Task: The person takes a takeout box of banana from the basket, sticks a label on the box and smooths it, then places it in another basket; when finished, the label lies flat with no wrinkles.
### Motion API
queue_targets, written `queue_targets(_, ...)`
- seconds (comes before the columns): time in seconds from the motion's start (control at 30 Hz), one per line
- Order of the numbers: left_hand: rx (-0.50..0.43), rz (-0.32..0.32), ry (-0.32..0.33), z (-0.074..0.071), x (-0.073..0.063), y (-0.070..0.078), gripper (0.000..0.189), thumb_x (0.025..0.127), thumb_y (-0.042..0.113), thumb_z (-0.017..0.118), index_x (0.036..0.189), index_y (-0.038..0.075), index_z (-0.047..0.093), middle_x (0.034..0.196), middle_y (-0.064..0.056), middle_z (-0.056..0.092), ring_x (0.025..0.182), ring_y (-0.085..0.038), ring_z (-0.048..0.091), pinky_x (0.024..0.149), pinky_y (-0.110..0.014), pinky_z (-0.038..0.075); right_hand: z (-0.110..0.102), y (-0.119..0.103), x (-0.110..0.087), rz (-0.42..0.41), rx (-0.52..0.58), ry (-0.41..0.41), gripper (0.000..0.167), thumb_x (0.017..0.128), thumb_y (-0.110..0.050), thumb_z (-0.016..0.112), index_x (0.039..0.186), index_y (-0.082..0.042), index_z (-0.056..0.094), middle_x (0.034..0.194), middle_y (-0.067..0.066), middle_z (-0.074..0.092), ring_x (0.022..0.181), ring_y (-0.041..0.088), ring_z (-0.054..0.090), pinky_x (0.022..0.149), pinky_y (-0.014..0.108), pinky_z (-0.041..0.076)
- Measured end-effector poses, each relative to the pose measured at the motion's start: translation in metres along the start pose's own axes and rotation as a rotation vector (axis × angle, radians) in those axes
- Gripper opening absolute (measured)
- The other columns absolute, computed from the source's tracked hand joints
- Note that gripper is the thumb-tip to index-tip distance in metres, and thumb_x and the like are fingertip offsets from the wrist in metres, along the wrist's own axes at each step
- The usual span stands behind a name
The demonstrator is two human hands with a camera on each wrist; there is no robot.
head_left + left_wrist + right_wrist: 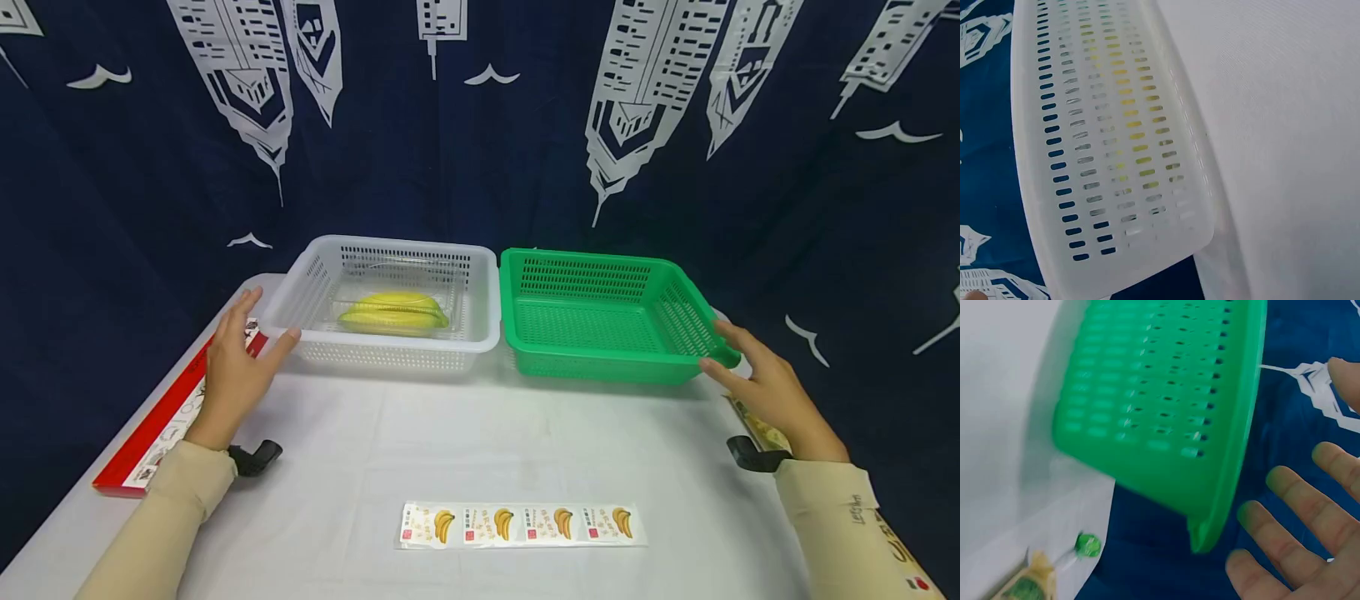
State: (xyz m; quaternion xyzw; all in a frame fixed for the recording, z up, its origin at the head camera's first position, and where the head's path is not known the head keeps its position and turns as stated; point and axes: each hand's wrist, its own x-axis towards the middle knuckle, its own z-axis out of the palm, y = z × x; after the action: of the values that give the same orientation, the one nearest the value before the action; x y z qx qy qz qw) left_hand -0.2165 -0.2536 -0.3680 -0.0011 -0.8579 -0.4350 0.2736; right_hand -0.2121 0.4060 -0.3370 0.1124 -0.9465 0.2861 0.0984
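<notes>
My left hand (234, 367), fingers spread and relaxed, touches the near-left corner of the white perforated plastic basket (480, 283) with its thumb. Inside lies a clear tray with a yellow banana bunch (393, 311), long axis running 9 to 3 o'clock. Touching it at 3 o'clock sits the green perforated plastic basket (525, 333); my right hand (765, 379), open, fingers straight, touches its right rim.

Navy curtain backdrop, white table.
Curtain (480, 150) printed with white skyscrapers and birds; table (480, 450) covered in white cloth, evenly lit.
</notes>
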Motion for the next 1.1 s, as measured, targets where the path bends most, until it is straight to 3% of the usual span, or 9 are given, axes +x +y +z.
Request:
queue_targets(0.27,-0.179,-0.161,0.069,0.011,0.011,-0.009,0.078,0.103,0.019,0.070,0.171,0.015,0.031,0.177,-0.011,0.026,0.161,-0.033,0.025,0.134,-0.050,0.016,0.006,-0.008,0.013,-0.019,0.105,-0.027,0.078,0.110,-0.018,0.065,0.171,-0.002,0.018,0.160,0.044,0.034,0.140,0.069,0.036,0.112,0.081,0.031)
queue_targets(0.5,-0.438,-0.335,0.114,0.020,0.023,-0.012,0.080,0.105,0.023,0.067,0.172,0.021,0.022,0.180,-0.003,0.017,0.164,-0.024,0.017,0.133,-0.033,0.018,0.009,-0.017,0.027,-0.016,0.151,-0.062,0.079,0.111,-0.021,0.064,0.173,-0.006,0.017,0.162,0.040,0.036,0.142,0.066,0.040,0.103,0.079,0.043)
queue_targets(0.57,-0.510,-0.398,0.112,0.023,0.025,-0.013,0.081,0.105,0.024,0.067,0.172,0.025,0.021,0.180,-0.002,0.013,0.165,-0.022,0.014,0.132,-0.030,0.018,0.009,-0.018,0.030,-0.035,0.176,-0.073,0.078,0.111,-0.018,0.063,0.173,-0.005,0.017,0.162,0.039,0.037,0.141,0.064,0.042,0.109,0.057,0.052)
queue_targets(0.63,-0.564,-0.448,0.113,0.027,0.027,-0.015,0.084,0.105,0.022,0.068,0.172,0.028,0.019,0.181,-0.001,0.009,0.166,-0.022,0.011,0.131,-0.028,0.018,0.009,-0.021,0.034,-0.050,0.200,-0.082,0.076,0.112,-0.017,0.062,0.172,-0.004,0.018,0.162,0.038,0.039,0.140,0.062,0.045,0.105,0.030,0.054)
queue_targets(0.73,-0.631,-0.490,0.113,0.033,0.028,-0.017,0.087,0.104,0.019,0.069,0.173,0.029,0.016,0.181,-0.001,0.007,0.166,-0.021,0.012,0.130,-0.026,0.020,0.009,-0.024,0.040,-0.065,0.238,-0.099,0.074,0.112,-0.015,0.061,0.172,-0.003,0.019,0.162,0.037,0.040,0.139,0.058,0.047,0.088,0.004,0.043)
queue_targets(0.87,-0.682,-0.503,0.111,0.040,0.026,-0.016,0.091,0.103,0.013,0.070,0.174,0.028,0.015,0.179,-0.006,0.017,0.159,-0.020,0.029,0.127,-0.024,0.028,0.008,-0.027,0.049,-0.047,0.255,-0.141,0.072,0.113,-0.018,0.060,0.173,-0.007,0.021,0.164,0.033,0.041,0.141,0.050,0.048,0.089,0.005,0.044)
queue_targets(0.97,-0.697,-0.486,0.108,0.045,0.024,-0.016,0.091,0.103,0.009,0.071,0.174,0.025,0.016,0.174,-0.010,0.030,0.151,-0.019,0.040,0.124,-0.022,0.033,0.009,-0.028,0.056,-0.030,0.256,-0.175,0.071,0.114,-0.021,0.058,0.173,-0.010,0.022,0.165,0.028,0.042,0.142,0.032,0.050,0.092,0.010,0.045)
queue_targets(1.1,-0.679,-0.448,0.107,0.049,0.023,-0.019,0.090,0.102,0.008,0.073,0.172,0.019,0.017,0.169,-0.011,0.037,0.149,-0.019,0.043,0.123,-0.022,0.035,0.008,-0.031,0.064,-0.010,0.262,-0.214,0.070,0.114,-0.027,0.058,0.174,-0.014,0.023,0.165,0.022,0.044,0.135,0.008,0.050,0.097,0.018,0.046)
